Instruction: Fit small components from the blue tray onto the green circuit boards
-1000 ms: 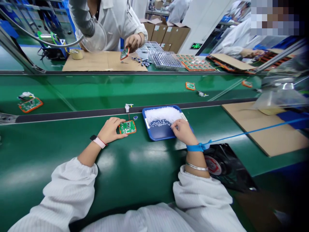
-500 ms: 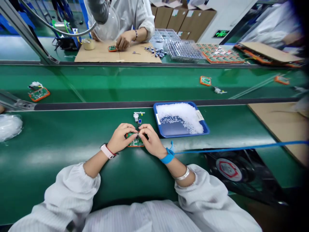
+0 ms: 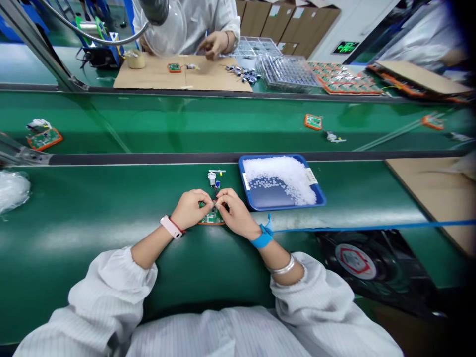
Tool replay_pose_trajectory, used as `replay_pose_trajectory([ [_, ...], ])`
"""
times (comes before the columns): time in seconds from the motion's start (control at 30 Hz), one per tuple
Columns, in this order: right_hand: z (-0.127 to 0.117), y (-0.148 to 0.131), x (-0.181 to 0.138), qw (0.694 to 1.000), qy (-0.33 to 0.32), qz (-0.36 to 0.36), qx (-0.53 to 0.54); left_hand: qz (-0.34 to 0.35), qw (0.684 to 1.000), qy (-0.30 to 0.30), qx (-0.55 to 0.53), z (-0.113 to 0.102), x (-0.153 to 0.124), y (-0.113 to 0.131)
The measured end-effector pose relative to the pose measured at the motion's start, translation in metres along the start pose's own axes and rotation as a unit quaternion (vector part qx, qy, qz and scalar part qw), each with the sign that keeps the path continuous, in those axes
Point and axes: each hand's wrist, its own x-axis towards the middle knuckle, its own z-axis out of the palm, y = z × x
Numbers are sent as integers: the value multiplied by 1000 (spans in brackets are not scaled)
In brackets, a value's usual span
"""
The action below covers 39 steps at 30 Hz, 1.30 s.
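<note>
A small green circuit board with an orange rim [image 3: 211, 218] lies on the green bench in front of me. My left hand [image 3: 191, 208] and my right hand [image 3: 234, 212] meet over it, fingertips pinched together at its far edge. Both hands cover most of the board. What the fingertips pinch is too small to make out. A thin wire runs from the board to a small white and blue part [image 3: 213, 177] just beyond. A blue tray [image 3: 320, 196] with a heap of tiny white pieces stands right of my hands.
A blue strap runs from my right wrist off to the right [image 3: 372, 227]. More boards ride the conveyor [image 3: 43, 139] [image 3: 313, 121]. A person across the line works on a cardboard sheet [image 3: 156, 77]. A fan [image 3: 357, 260] and another cardboard sheet [image 3: 439, 198] are at the right.
My right hand left the blue tray and came to the board, where it met my left hand. Over the last half second both hands stayed pinched at the board's far edge.
</note>
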Motion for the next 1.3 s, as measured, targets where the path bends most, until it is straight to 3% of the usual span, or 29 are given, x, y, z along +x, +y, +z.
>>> replay_pose_trajectory([
  [0.17,3,-2,1,1000,5,11,-10,-14,1000,-18,5,-3,4,-1],
  [0.3,-6,-14,3,999,23,9,-29,30,999,3,13,-4,-1,-7],
  [0.37,-28,-13,4,996,66,-5,-62,66,997,-3,32,-4,-4,-9],
  [0.43,-60,0,2,982,147,-1,-122,79,995,-9,58,-4,-5,-10],
  [0.53,-111,39,-8,941,250,76,-216,66,995,-12,78,-3,-6,-8],
  [0.67,-143,83,-21,918,239,153,-278,64,995,-20,77,-4,-5,-6],
  [1.07,-143,93,-19,927,163,149,-303,76,995,-21,64,-3,-5,-9],
  [1.17,-130,68,-13,937,182,96,-281,77,995,-12,55,-3,-4,-8],
  [1.23,-105,40,-6,957,180,41,-224,71,997,0,42,-3,-4,-7],
  [1.3,-73,11,-1,981,128,-1,-145,68,997,14,23,-3,-4,-5],
])
